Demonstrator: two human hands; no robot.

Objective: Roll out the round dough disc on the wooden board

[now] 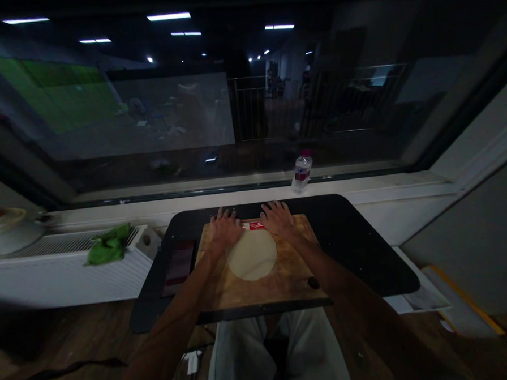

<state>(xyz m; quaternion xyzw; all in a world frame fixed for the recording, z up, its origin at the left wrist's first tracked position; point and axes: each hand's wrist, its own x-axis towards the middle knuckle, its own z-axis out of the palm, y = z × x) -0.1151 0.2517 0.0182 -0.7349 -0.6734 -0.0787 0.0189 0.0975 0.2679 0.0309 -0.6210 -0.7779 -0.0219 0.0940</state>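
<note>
Legs in pale grey trousers (240, 355) showed below the near edge of a black, round-cornered tabletop (349, 230), where a rectangular brown wooden board (259, 294) lay with a dark oval hole (313, 282) by its near right corner. At the board's middle, between two bare forearms, lay a thin, pale, round sheet of what looked like dough (252, 257). The flattening appeared well advanced: the piece was broad, roughly circular, uncut and unfolded, though whether more thinning was left could not be told. At its far side, the person's left hand (225, 229) and right hand (279, 217) were palm down toward the board's far edge, fingers extended and slightly parted, closed around nothing visible. A red-and-white strip (257, 225) showed between them; whether the palms pressed on it was hidden. Farther off, a clear plastic bottle with a magenta cap (302, 172) stood on a white windowsill (364, 187) before a dark window (184, 165).
</note>
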